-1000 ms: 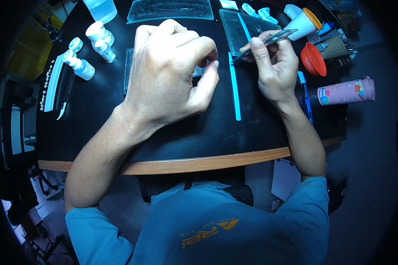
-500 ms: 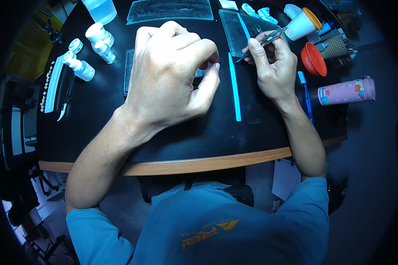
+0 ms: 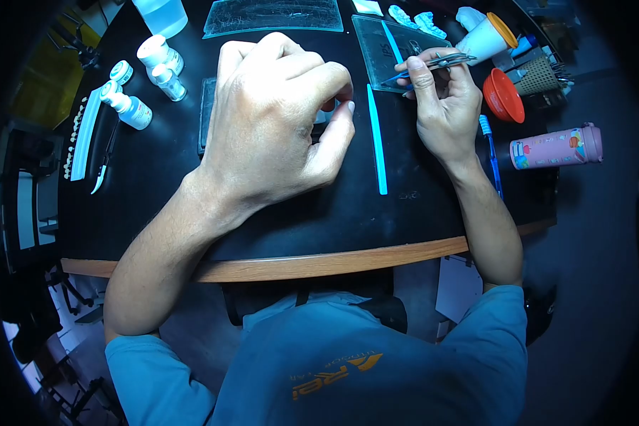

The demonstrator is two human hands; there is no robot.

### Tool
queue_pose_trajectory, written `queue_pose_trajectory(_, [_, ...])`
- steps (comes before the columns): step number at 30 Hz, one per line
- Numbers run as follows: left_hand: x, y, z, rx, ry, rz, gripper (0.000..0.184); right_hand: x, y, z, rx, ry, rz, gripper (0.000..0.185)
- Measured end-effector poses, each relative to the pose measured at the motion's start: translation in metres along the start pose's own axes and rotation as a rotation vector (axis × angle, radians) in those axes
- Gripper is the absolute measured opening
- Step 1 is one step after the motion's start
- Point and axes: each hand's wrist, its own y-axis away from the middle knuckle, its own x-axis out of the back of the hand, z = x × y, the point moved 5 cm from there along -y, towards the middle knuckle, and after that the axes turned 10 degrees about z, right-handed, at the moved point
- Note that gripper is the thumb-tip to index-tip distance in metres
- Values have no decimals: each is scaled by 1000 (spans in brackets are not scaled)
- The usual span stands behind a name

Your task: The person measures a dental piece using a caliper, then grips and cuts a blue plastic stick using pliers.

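Observation:
My left hand (image 3: 273,121) is raised close to the camera over the black table, its fingers curled. Thumb and forefinger nearly meet, and whatever they hold is mostly hidden behind the hand. My right hand (image 3: 446,106) is closed round metal tweezers (image 3: 453,59), which stick out past the fingers to the right. A thin blue stick-like tool (image 3: 400,76) also shows at the fingertips, pointing left. Below it is a dark glass slab (image 3: 373,50) marked IPS. Between the hands lies a light blue flat strip (image 3: 378,145); another strip (image 3: 390,41) rests on the slab.
Small bottles (image 3: 131,110) and jars (image 3: 160,57) stand at left beside a tooth shade guide (image 3: 82,142) and a curved-tip instrument (image 3: 101,177). At right are a red bowl (image 3: 503,96), a blue toothbrush (image 3: 491,153), a pink flask (image 3: 555,147) and a white cup (image 3: 479,42).
My right hand has shifted slightly right, and the tweezers have turned to lie flatter, pointing right. The blue tool has lifted away from the strip. My left hand has barely moved.

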Motion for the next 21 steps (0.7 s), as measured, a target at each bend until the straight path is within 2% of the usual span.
queue_pose_trajectory(6, [1,1,0,-4,2,9,5,4,-4,-5,-100,23,57,17])
queue_pose_trajectory(21, [1,0,1,-4,-2,3,6,5,-3,-4,-100,-7,34,15])
